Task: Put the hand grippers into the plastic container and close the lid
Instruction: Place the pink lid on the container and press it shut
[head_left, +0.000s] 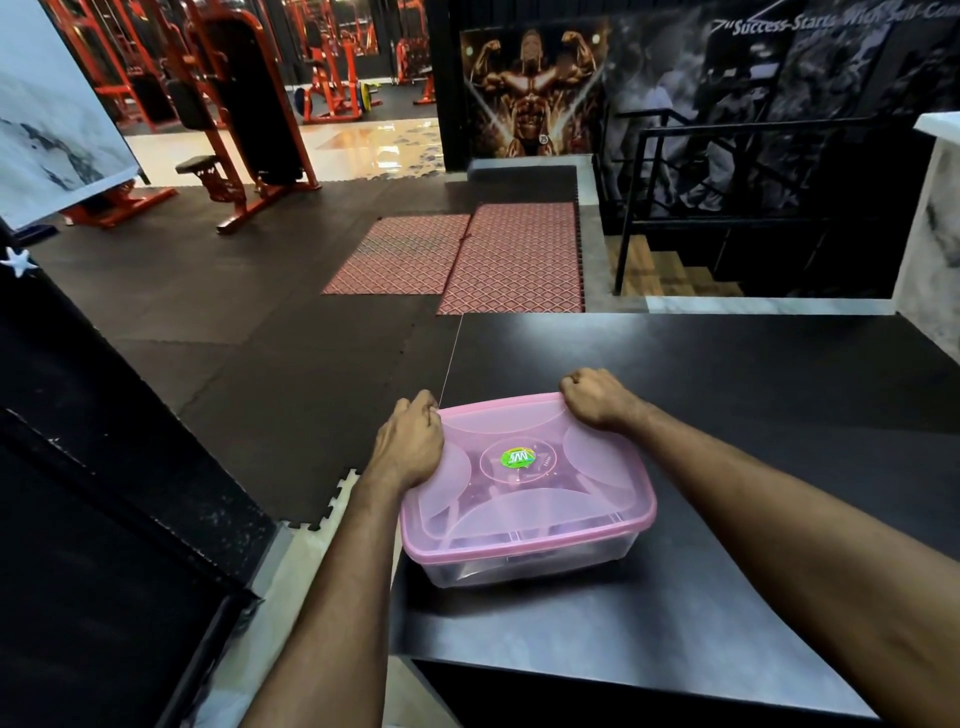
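Note:
A clear plastic container (524, 564) stands on a black table (753, 395) near its left edge. A translucent pink lid (519, 499) with a green sticker in the middle lies on top of it. Dark shapes show dimly through the lid and wall; I cannot tell them as hand grippers for certain. My left hand (410, 441) presses, fingers curled, on the lid's far left corner. My right hand (597, 397) does the same on the far right corner.
The table's left edge runs just beside the container, with black rubber floor mats (260, 364) below. Two red patterned mats (467, 254) lie farther off. A black railing (675, 208) and stairs are at the back right, red gym machines at the back left.

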